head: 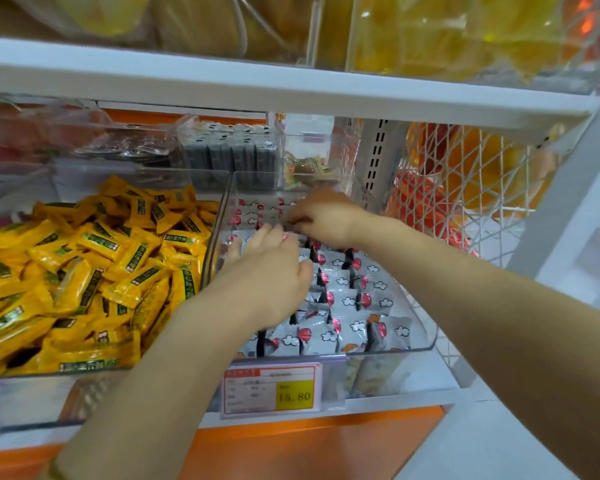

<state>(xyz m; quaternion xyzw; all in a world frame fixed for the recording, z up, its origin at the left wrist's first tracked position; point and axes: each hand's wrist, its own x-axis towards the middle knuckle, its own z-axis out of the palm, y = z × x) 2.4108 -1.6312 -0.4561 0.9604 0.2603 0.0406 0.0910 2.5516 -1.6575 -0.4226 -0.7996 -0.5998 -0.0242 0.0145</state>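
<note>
Inside bin [429, 344] on shelf [399, 399]: packets [344, 300] stand in rows at front and right. Right hand [324, 220] pinches packets at back. Left hand [274, 273] lies flat mid-bin, fingers fairly straight. Judged: arranging mostly done, back-left rows left.

Price tag [272, 389] reads "15.80"; other print illegible.

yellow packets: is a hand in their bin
No, the left hand and right hand are both in the next bin, among silver packets.
</note>
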